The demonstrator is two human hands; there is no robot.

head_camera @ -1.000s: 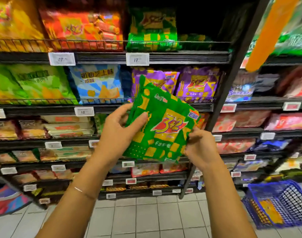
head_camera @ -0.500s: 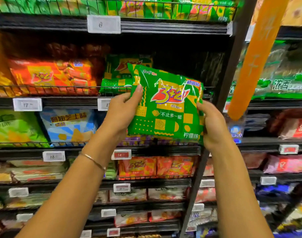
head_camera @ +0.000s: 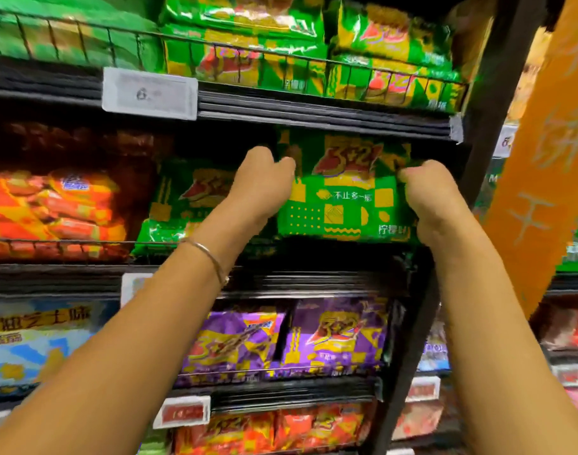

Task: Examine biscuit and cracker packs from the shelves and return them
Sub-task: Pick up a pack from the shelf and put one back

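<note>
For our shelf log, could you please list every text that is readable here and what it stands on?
"3+2": green pack held at the shelf.
"不止多一层": same pack, centre.
"6.": white price tag, rest blurred.
"3+2": purple pack below.
Orange banner, blue pack, red tags: too blurred to read.

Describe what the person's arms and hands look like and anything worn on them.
Both forearms are bare, with no sleeves in view. The left hand and right hand have no gloves, and no rings show. A thin metal bracelet circles the left wrist; the right wrist is bare.
</note>
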